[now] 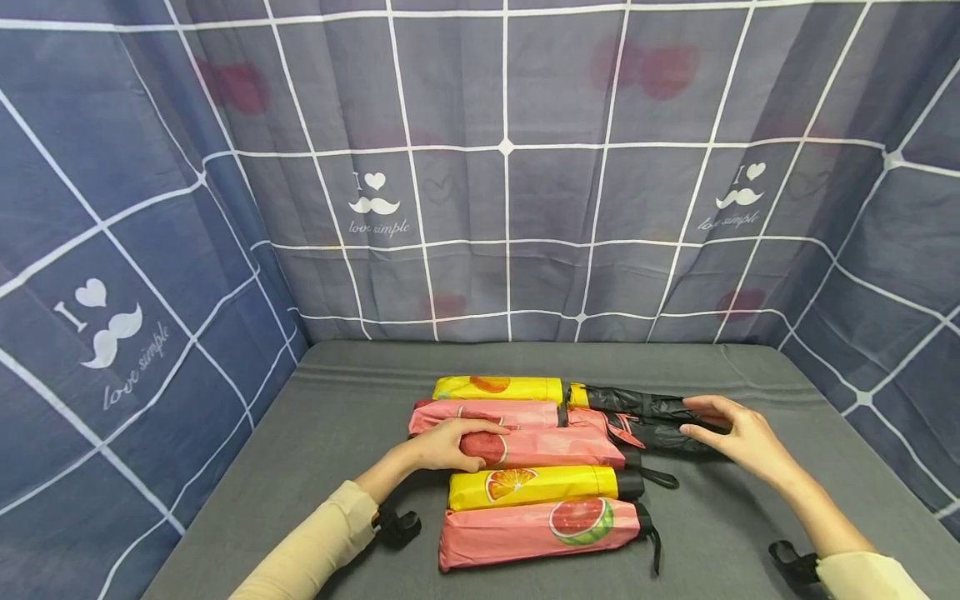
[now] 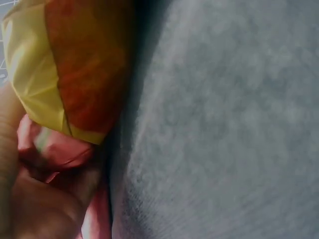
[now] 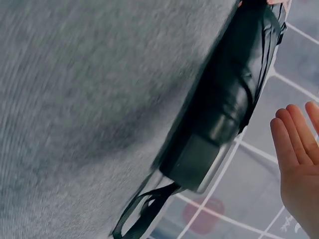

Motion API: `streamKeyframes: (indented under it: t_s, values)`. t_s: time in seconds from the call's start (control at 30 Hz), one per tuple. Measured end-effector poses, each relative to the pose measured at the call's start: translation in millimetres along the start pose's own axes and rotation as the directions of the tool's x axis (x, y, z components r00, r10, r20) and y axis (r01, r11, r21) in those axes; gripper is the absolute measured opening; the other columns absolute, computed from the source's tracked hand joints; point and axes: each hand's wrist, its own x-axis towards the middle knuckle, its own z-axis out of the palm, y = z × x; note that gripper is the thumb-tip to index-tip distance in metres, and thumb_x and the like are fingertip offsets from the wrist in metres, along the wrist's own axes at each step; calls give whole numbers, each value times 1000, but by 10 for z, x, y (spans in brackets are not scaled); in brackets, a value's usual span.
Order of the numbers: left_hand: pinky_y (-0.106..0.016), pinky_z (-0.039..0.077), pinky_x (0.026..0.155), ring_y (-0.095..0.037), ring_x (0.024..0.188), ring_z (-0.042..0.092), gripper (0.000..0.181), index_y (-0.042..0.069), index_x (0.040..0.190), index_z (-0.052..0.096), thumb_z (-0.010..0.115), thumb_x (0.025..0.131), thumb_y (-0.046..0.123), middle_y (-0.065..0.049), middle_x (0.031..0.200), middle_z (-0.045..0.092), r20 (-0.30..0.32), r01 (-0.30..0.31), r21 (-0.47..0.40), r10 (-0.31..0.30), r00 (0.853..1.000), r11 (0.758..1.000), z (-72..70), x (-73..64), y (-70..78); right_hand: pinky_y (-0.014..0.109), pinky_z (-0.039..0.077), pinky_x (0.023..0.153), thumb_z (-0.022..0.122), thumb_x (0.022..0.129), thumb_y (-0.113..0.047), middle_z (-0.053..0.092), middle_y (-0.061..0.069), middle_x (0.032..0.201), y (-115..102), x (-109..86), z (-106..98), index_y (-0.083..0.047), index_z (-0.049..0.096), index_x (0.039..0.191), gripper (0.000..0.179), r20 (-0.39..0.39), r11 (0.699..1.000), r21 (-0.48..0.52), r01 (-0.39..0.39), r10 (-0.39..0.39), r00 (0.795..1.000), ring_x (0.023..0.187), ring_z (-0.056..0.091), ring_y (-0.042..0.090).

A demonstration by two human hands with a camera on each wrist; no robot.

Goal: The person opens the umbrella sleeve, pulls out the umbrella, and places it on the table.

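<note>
Several folded umbrellas in fruit-print covers lie side by side. My left hand [image 1: 448,446] grips the left end of a pink watermelon-print umbrella [image 1: 555,447], fingers over its top and thumb along its near side. In the left wrist view, a yellow umbrella [image 2: 35,69] with an orange print is close to that hand. My right hand [image 1: 742,433] is at the right end of two black folded umbrellas, one with yellow [image 1: 637,402] and one with pink [image 1: 660,435] at its left end. In the right wrist view its fingers [image 3: 296,134] look straight, apart from the black umbrella [image 3: 224,94].
Nearer me lie a yellow orange-print umbrella [image 1: 543,486] and a pink watermelon-print one [image 1: 525,535], with black handles to the right. Behind are another pink umbrella [image 1: 442,410] and a yellow one [image 1: 498,388]. Blue checked cloth [image 1: 465,200] hangs around the grey surface [image 1: 360,375].
</note>
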Motion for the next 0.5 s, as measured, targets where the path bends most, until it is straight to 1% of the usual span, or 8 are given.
streamKeyframes:
  t_s: [0.07,0.1,0.13,0.2,0.27,0.37,0.5]
  values:
    - [-32,43,82,-7,83,51,58,25,131,57,69,76,13,9,122,57,-45,-7,-44,4,999,999,-2,-11,9,13,45,76,74,82,-30,64,9,113,-43,6,25,-7,62,119,44,11,1000,18,17,-17,1000,99,61,13]
    - [-32,43,83,-7,85,52,58,25,131,57,68,75,12,10,123,56,-68,-11,-63,7,998,998,-4,-15,13,13,45,77,74,82,-29,64,9,113,-66,11,34,-7,62,119,44,14,999,27,26,-26,1000,99,62,16]
    - [-32,43,84,-9,86,53,58,23,130,58,67,74,11,9,120,58,-90,-20,-82,13,996,996,-9,-18,20,14,46,77,74,83,-29,64,9,113,-87,16,44,-7,62,119,44,19,999,35,33,-34,999,99,62,20]
    - [-28,47,71,-10,84,54,55,21,128,59,67,74,11,8,114,61,-129,-37,-101,23,991,994,-21,-23,30,15,47,77,74,83,-28,64,8,113,-129,25,58,-6,62,119,44,28,998,49,42,-43,999,100,62,27]
    - [-27,47,69,-11,82,54,53,20,126,61,67,74,11,8,107,63,-169,-50,-101,32,985,994,-39,-30,44,19,48,78,74,83,-27,64,7,114,-170,35,72,-6,62,120,43,39,997,65,50,-52,998,101,62,30]
    - [-25,48,68,-10,81,55,53,19,124,62,68,72,8,7,105,64,-220,-56,-103,32,975,993,-67,-42,49,22,49,79,74,83,-26,64,6,115,-233,48,93,-7,62,120,44,53,994,86,61,-66,996,101,62,26]
    - [-25,48,68,-11,80,56,53,11,124,61,67,73,-2,0,103,64,-261,-69,-221,9,965,973,-104,-57,71,26,49,81,74,83,-24,63,6,116,-304,75,126,-6,61,120,44,74,984,156,81,-93,993,102,61,22]
